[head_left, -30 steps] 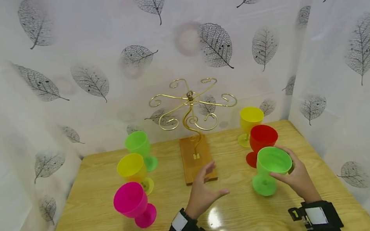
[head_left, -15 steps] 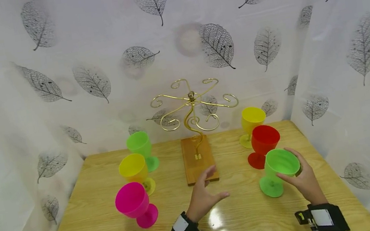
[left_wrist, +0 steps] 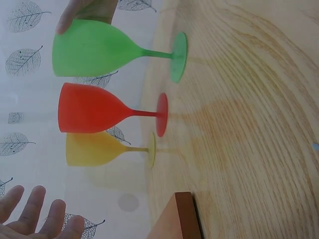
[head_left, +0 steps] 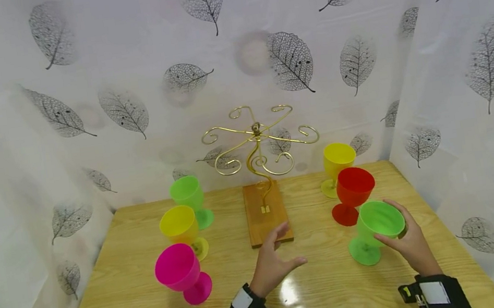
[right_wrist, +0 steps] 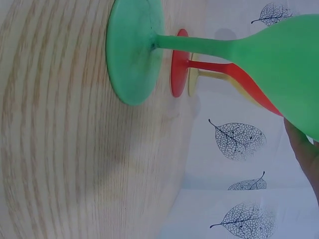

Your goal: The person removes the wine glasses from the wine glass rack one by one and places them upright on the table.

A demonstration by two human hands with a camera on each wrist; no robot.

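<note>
My right hand (head_left: pixel 416 251) grips a green goblet (head_left: pixel 380 223) by its bowl, thumb on the near side and fingers round the far side. In the right wrist view the green goblet's foot (right_wrist: pixel 134 50) is at the tabletop; whether it fully touches I cannot tell. Behind it stand a red goblet (head_left: pixel 355 187) and a yellow goblet (head_left: pixel 338 158). My left hand (head_left: pixel 271 265) hovers, fingers spread and holding nothing, before the wooden base (head_left: pixel 267 217) of a gold wire rack (head_left: pixel 256 130) with curled arms. The left wrist view shows the green goblet (left_wrist: pixel 94 50) upright.
On the left of the wooden table (head_left: pixel 120 298) stand a pink goblet (head_left: pixel 177 267), a yellow goblet (head_left: pixel 179 225) and another green goblet (head_left: pixel 187 194), in a row running back. A leaf-patterned curtain (head_left: pixel 136 43) encloses the back and sides.
My right hand has moved the green goblet toward the right and slightly nearer me, away from the red one. The left hand stays about where it was.
</note>
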